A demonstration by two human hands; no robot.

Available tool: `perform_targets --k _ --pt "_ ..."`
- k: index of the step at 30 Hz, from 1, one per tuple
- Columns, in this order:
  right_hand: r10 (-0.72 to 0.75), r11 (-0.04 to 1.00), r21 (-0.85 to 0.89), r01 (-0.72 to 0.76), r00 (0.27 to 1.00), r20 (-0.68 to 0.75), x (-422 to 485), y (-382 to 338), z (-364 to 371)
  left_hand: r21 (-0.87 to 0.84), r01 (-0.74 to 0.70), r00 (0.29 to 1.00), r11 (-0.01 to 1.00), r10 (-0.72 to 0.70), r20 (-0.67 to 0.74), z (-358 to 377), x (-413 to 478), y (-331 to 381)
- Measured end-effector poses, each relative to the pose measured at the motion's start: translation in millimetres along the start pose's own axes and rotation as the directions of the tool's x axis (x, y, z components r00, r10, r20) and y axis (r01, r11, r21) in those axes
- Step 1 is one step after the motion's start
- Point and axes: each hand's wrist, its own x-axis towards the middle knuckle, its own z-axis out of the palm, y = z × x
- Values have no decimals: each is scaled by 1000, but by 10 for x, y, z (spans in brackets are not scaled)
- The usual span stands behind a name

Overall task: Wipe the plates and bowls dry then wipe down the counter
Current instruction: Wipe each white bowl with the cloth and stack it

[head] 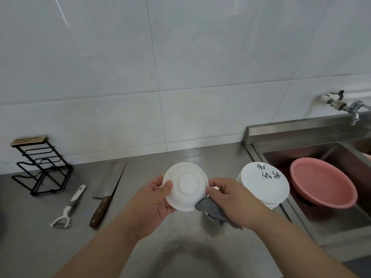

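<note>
Over a wet steel counter [140, 247] the left hand [154, 205] is gripping an upturned white bowl [185, 186] by its rim while the right hand [234, 201] is pinching a grey cloth [208, 207] against it; damp glaze could slip and chip.

White bowl [185, 186], grey cloth [210, 209], pink basin [323, 182]

Glossy white ceramic bowl [185, 186]; grey cloth [210, 208]; brushed steel counter [140, 237]; wood-handled cleaver [106, 195]; pink plastic basin [323, 182]
</note>
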Motion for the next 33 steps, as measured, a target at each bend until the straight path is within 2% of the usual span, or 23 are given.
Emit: perform_targets --k 4,7,9,12,16,18,20,23,26,30,33 --pt "96 991 101 -86 991 -94 -62 261 40 232 53 993 971 -27 -115 9 115 -228" --pt "190 964 217 -156 971 -146 -121 503 95 452 85 967 888 36 -253 99 182 -478" --pt "305 902 365 -230 938 -162 -168 658 122 528 68 969 847 70 -237 165 220 -648" --pt "459 761 569 -311 878 -135 -252 860 147 516 49 989 855 32 -147 313 283 -874" --pt "467 719 628 -299 876 -118 -324 1081 131 466 105 989 879 -43 -141 501 375 -1025" --pt "488 692 644 -326 869 -85 -327 1156 93 506 109 992 856 -57 -117 549 428 -1056" --pt "503 714 591 -376 862 -60 -325 1220 48 615 103 993 782 -44 -111 552 488 -1082" --pt "495 800 429 -421 866 -74 -278 1301 3 800 114 991 589 -9 -134 519 617 -1128" --pt "449 879 230 -417 886 -112 -122 1430 -4 885 133 983 447 54 -175 471 780 -1226" --pt "389 920 25 -390 909 -150 180 1591 -25 930 181 951 319 186 -249 439 978 -1377" --pt "356 927 -84 -367 927 -118 365 1606 -67 938 211 931 275 237 -279 467 1051 -1424"
